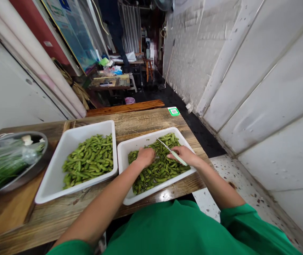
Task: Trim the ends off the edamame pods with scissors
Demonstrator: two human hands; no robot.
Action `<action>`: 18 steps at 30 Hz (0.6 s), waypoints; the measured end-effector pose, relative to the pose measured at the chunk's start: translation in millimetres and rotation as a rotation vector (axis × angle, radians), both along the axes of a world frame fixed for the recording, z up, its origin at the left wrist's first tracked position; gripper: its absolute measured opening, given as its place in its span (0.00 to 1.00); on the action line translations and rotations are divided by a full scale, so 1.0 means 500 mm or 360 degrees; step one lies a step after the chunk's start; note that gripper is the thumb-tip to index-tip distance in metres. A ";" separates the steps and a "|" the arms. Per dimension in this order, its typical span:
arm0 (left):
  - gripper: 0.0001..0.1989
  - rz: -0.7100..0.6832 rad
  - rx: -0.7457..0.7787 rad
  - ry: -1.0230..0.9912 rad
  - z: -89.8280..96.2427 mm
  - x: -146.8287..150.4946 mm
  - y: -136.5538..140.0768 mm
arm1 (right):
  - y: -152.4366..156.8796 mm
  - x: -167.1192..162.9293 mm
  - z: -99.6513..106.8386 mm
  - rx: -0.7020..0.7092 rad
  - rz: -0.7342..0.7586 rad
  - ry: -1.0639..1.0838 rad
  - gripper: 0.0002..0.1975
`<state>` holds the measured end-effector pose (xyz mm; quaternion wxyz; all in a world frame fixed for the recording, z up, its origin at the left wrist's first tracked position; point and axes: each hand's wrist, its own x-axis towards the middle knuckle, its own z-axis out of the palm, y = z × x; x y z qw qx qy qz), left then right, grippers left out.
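Note:
My right hand (184, 155) is closed around scissors (179, 158) with a pale green handle, seen nearly edge-on. Their slim metal blades point away to the left over green soybean pods (156, 175) in the right white tub (132, 200). In the same tub, my left hand (146, 157) reaches down among the wet pods with its fingers curled together. What those fingers hold, if anything, is hidden. To the left stands a second white tub (52, 177), holding a heap of paler green pods (89, 161).
Both tubs stand on a wooden table (140, 122). A metal basin (41, 156) of bagged green vegetables sits at the left on a wooden board (10, 216). Beyond the table are a bench (127, 107) and a cluttered low table (111, 82); a white wall (273, 88) runs along the right.

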<state>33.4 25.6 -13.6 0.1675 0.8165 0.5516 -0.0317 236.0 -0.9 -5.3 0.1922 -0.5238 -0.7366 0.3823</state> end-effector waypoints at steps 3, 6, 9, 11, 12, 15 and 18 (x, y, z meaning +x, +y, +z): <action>0.05 0.0204 -0.0171 -0.0603 -0.007 -0.018 0.002 | -0.002 0.000 0.002 0.0001 0.0051 -0.0013 0.20; 0.10 0.0406 -0.0476 -0.1343 -0.010 -0.027 -0.004 | -0.005 -0.001 0.011 0.0008 0.0168 -0.0016 0.21; 0.11 0.0643 -0.0706 -0.1845 -0.002 -0.026 -0.010 | -0.008 -0.004 0.024 0.0003 0.0309 0.0017 0.23; 0.11 0.0808 -0.0797 -0.2090 0.008 -0.025 -0.011 | -0.010 -0.006 0.032 -0.0003 0.0346 0.0038 0.23; 0.11 0.0863 -0.0836 -0.2182 0.014 -0.024 -0.012 | -0.011 -0.006 0.035 -0.0004 0.0338 0.0044 0.23; 0.10 0.0931 -0.0932 -0.2270 0.024 -0.024 -0.011 | -0.015 -0.009 0.044 -0.0035 0.0309 0.0064 0.23; 0.09 0.0950 -0.0960 -0.2211 0.024 -0.024 -0.012 | -0.019 -0.011 0.052 -0.0104 0.0314 0.0097 0.22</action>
